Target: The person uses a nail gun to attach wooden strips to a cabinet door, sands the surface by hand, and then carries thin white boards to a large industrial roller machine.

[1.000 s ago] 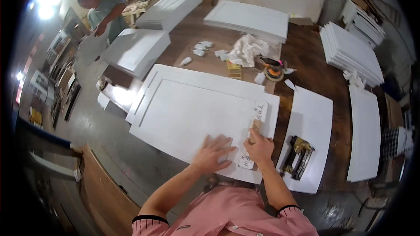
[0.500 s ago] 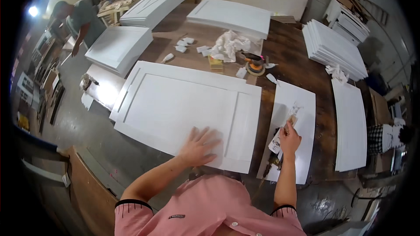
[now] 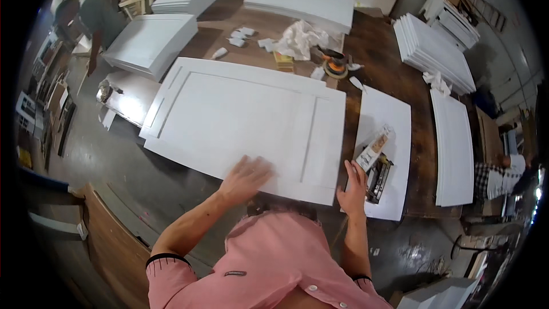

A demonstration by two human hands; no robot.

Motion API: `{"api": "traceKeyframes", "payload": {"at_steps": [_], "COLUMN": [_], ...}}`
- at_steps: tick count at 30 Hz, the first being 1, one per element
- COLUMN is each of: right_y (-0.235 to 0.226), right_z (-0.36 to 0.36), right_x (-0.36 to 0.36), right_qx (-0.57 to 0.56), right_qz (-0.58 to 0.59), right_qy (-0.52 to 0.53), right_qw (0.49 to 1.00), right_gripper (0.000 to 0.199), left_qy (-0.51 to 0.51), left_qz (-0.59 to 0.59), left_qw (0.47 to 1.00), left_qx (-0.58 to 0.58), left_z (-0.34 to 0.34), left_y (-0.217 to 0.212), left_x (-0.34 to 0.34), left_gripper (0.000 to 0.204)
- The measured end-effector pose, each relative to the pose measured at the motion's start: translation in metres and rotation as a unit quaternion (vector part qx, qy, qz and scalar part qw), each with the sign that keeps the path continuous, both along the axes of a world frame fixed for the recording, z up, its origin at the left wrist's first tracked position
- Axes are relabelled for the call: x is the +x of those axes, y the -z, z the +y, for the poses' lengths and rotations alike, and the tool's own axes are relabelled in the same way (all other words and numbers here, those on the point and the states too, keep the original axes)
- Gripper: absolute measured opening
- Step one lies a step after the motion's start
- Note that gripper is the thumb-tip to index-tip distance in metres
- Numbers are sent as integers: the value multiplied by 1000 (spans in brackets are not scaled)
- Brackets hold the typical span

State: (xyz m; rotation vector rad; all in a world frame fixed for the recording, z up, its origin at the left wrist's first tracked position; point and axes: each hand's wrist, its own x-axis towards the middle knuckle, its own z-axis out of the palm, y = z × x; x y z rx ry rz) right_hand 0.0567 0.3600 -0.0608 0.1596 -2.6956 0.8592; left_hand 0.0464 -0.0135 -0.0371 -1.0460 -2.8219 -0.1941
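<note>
Now, at lower right of the frame, the right hand (image 3: 353, 191) is the nearer one to a slim wood-and-white block (image 3: 374, 147). Block lies just beyond its fingertips, up and to the right, long axis slanting lower left to upper right, over a narrow white panel (image 3: 390, 111) beside a nail gun (image 3: 378, 184). Can't tell whether they touch. Right thumb and fingers stand apart, gripping nothing I see. Left hand (image 3: 243, 180), blurred, fingers seemingly spread, at the near edge of the large white panel (image 3: 240, 111). Brown worktop (image 3: 377, 57); orange sander (image 3: 335, 70) at upper centre; co-worker (image 3: 100, 20) at upper left; grey floor (image 3: 131, 171).
</note>
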Motion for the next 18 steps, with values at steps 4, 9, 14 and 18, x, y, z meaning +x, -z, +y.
{"api": "traceKeyframes", "payload": {"at_steps": [4, 9, 14, 18], "right_y": [-59, -133, -180, -197], "right_z": [-13, -64, -140, -185], "right_x": [-1, -28, -21, 8], "right_qx": [46, -161, -322, -462], "right_qz": [79, 235, 264, 149], "right_qy": [-70, -111, -52, -10], "right_qw": [993, 952, 908, 874], "right_gripper": [58, 18, 47, 57], "left_qy": [83, -21, -271, -413], "left_qz": [89, 287, 196, -48], "left_qw": [992, 928, 834, 827], "left_qx": [33, 236, 440, 379], "left_z": [-31, -59, -62, -58], "left_y": [-93, -209, -129, 6], "left_x": [-10, -60, -47, 33], "left_gripper": [45, 44, 66, 72]}}
